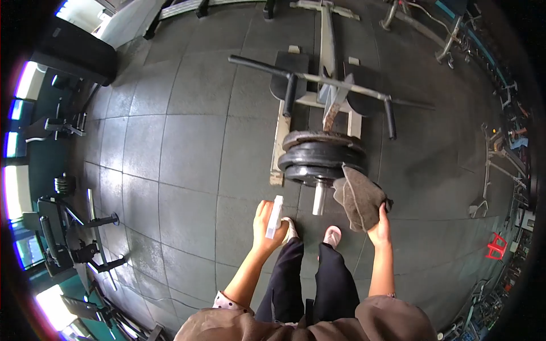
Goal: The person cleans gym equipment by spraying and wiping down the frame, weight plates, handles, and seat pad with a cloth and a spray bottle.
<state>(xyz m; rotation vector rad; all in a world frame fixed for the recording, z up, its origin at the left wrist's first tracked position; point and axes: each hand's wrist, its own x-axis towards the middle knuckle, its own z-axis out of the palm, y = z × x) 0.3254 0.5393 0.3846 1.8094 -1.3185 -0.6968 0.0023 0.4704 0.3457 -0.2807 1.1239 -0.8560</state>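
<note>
My left hand (267, 225) is wrapped round a white, partly clear object (274, 217), perhaps a bottle, left of the machine's metal peg. In my right hand (382, 226) is a grey-brown cloth (359, 200), hanging over the fingers beside the weight plates. The stacked dark plates (323, 156) sit on a shiny metal peg (319, 199) that points toward me. Behind them rises the machine's frame with a long black-ended handlebar (335, 83). The cloth hides part of the lowest plate's right side.
Dark rubber tiles (187, 148) cover the floor. Exercise machines (68, 244) stand along the left, beside a tall black box (74, 51). A red stool (496, 246) is at the right, near more equipment. My two shoes are just below the peg.
</note>
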